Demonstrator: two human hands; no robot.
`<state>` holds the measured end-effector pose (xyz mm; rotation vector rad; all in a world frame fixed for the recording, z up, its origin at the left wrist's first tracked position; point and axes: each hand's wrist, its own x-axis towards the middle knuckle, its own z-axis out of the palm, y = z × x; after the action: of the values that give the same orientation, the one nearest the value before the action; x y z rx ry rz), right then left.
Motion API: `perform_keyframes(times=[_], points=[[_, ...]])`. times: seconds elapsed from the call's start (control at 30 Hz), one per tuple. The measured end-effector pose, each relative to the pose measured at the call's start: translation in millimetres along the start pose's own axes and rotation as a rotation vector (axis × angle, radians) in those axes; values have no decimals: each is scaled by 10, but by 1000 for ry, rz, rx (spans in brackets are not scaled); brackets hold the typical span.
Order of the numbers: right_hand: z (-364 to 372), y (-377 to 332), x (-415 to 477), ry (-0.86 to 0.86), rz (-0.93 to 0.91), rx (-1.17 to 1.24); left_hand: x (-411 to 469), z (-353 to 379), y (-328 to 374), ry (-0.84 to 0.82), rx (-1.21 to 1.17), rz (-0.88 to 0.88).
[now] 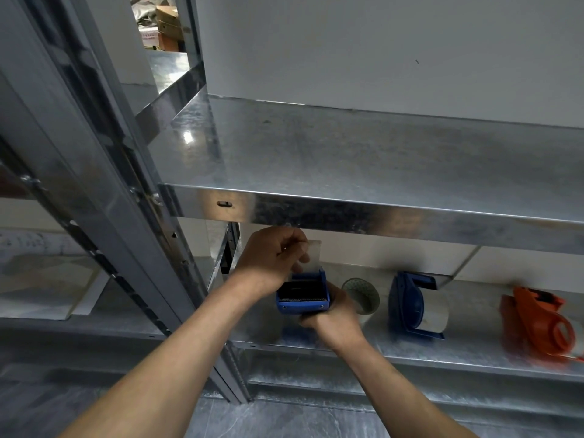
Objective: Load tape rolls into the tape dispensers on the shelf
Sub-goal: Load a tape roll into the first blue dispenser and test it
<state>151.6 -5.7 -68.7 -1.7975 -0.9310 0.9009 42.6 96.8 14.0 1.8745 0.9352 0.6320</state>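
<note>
My right hand (328, 317) grips a blue tape dispenser (301, 295) from below and the right, just above the lower metal shelf (316, 339). Its toothed cutter faces me. My left hand (275, 257) pinches a strip of clear tape (311, 256) that stands up out of the dispenser's top. To the right on the shelf lie a loose clear tape roll (361, 294), a second blue dispenser (410, 306) with a roll inside, and an orange dispenser (540, 324) at the far right.
The bare upper shelf (347, 159) has its front lip right above my hands. A steel upright post (126, 216) runs down the left. White sheets (47, 286) lie on the neighbouring shelf at left, and cardboard boxes (161, 23) show far behind.
</note>
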Motion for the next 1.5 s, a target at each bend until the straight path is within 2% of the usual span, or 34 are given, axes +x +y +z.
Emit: perform_keyframes(times=[0.63,0.8,1.07,1.5], points=[[6,16,57,-2,-24,-4,39,11,92,48,5,-22],[22,2,56,13,-7,35,9,17,170,3,-18,-49],[27,33,53,-59,18,3,-15,-13,184,-24,-27,-57],[-2,-36,-43,-128,9,223,-40,-165,126,78,-142,-93]])
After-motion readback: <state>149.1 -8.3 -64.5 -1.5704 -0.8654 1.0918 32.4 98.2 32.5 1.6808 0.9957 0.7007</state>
